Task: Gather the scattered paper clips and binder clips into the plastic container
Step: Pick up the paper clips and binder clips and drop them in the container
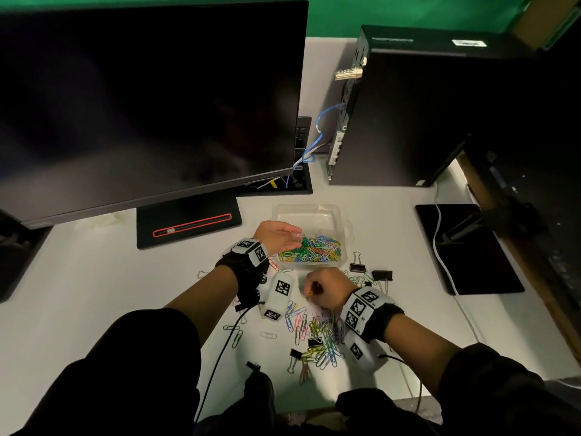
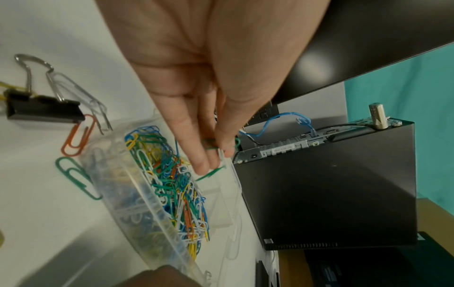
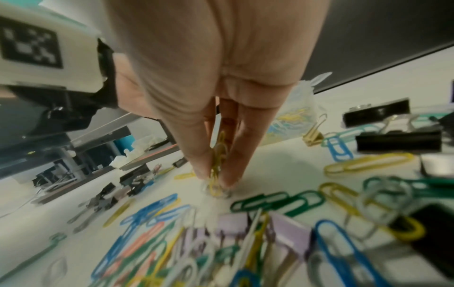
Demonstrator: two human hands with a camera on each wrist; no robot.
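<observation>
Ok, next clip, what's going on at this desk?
A person is tidying clips into a clear container on the desk. The left hand is over the container, letting go of a few paper clips onto the colourful heap already inside. The right hand pinches yellow clips off the desk. Many paper clips and several binder clips lie scattered outside.

Container [image 1: 309,215] far half open, monitor [image 1: 141,99] overhanging behind
</observation>
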